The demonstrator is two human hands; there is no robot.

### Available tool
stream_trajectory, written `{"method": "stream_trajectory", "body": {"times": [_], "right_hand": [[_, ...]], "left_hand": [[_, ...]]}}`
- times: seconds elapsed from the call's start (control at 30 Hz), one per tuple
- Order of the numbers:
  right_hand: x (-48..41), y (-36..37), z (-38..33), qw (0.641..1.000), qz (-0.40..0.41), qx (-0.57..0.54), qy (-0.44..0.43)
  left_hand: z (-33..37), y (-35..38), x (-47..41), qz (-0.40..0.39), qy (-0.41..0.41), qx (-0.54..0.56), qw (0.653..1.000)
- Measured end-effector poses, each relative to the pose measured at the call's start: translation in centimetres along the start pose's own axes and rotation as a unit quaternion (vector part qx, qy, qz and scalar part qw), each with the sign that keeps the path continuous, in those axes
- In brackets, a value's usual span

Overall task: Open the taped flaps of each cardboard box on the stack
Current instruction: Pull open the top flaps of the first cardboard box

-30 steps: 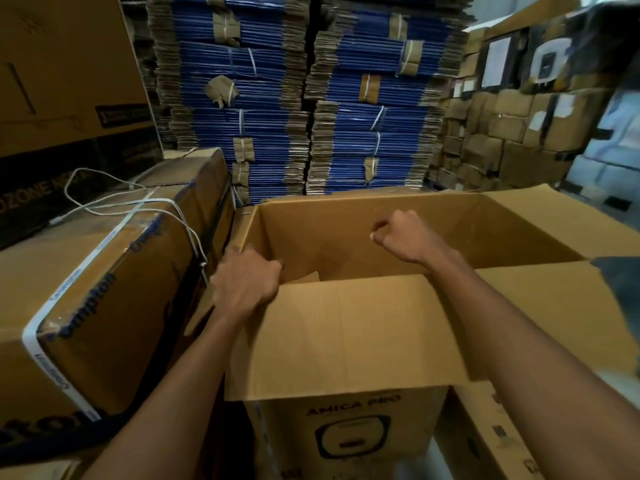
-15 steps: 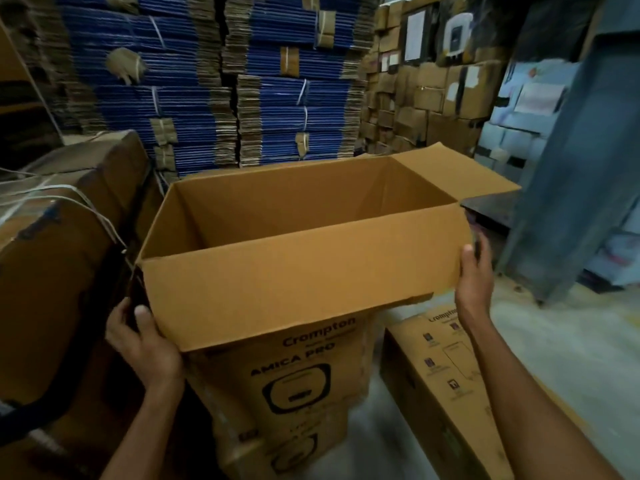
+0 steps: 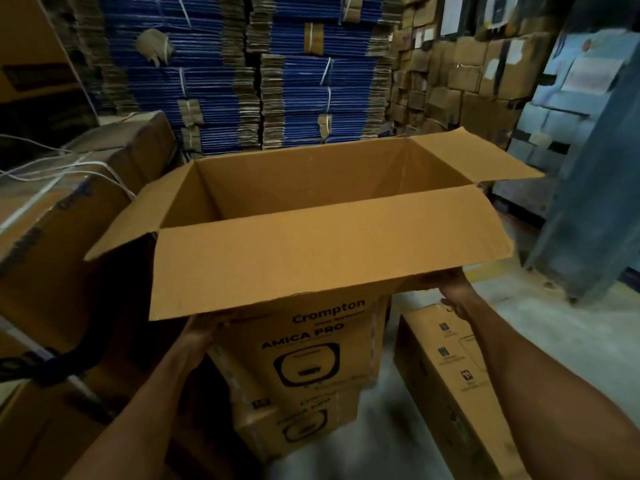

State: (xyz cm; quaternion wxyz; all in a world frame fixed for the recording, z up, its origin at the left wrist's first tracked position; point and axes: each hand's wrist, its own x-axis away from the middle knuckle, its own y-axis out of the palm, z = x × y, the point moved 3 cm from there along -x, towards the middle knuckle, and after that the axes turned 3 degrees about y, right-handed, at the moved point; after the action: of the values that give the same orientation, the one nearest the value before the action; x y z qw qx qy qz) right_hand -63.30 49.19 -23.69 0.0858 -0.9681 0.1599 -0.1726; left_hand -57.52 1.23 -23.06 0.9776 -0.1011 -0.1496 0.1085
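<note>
**Top box of the stack stands open in a crowded storeroom**

The open box (image 3: 311, 181), printed "Crompton", sits atop the lower box (image 3: 304, 427) of the stack, with its flaps spread outward. A person's left hand (image 3: 204, 329) and right hand (image 3: 448, 289) reach under the near flap (image 3: 329, 251). The flap hides most of their fingers, so I cannot tell whether either hand is gripping. A strapped box (image 3: 52, 237) stands to the left, another box (image 3: 450, 375) lies to the right, and blue bundled cartons (image 3: 221, 81) rise behind.
</note>
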Motion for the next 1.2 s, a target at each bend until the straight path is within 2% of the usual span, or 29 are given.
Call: {"method": "stream_trajectory", "body": {"times": [0.1, 0.17, 0.3, 0.5, 0.67, 0.87, 0.97, 1.07, 1.2], "right_hand": [[-0.3, 0.0, -0.6, 0.999, -0.001, -0.008, -0.032], [-0.4, 0.1, -1.8, 0.996, 0.001, -0.056, -0.068], [-0.7, 0.5, -5.4, 0.983, 0.01, -0.144, -0.114], [-1.0, 0.2, -12.6, 0.971, 0.069, -0.101, -0.204], [-1.1, 0.2, -16.1, 0.965, 0.111, -0.086, -0.222], [-1.3, -0.2, -15.3, 0.97, 0.127, -0.105, -0.178], [-1.3, -0.6, -14.3, 0.968, 0.12, -0.136, -0.171], [-1.8, -0.7, -12.1, 0.971, 0.064, -0.161, -0.164], [-2.5, 0.5, -8.0, 0.984, -0.032, -0.158, -0.079]], "left_hand": [[1.8, 0.1, 0.3, 0.048, 0.028, 0.063, 0.996], [3.2, -0.4, 0.2, 0.093, 0.056, 0.064, 0.992], [5.7, -2.3, 0.1, 0.118, 0.122, 0.078, 0.982], [11.9, -4.9, 0.8, 0.146, 0.229, 0.125, 0.954], [15.3, -5.5, 1.2, 0.165, 0.278, 0.147, 0.935], [16.2, -3.9, 0.8, 0.177, 0.29, 0.072, 0.938], [15.3, -3.0, 0.5, 0.158, 0.274, 0.031, 0.948], [12.8, -3.0, -0.3, 0.127, 0.21, 0.022, 0.969], [9.9, -2.9, -0.8, 0.085, 0.14, 0.035, 0.986]]}}
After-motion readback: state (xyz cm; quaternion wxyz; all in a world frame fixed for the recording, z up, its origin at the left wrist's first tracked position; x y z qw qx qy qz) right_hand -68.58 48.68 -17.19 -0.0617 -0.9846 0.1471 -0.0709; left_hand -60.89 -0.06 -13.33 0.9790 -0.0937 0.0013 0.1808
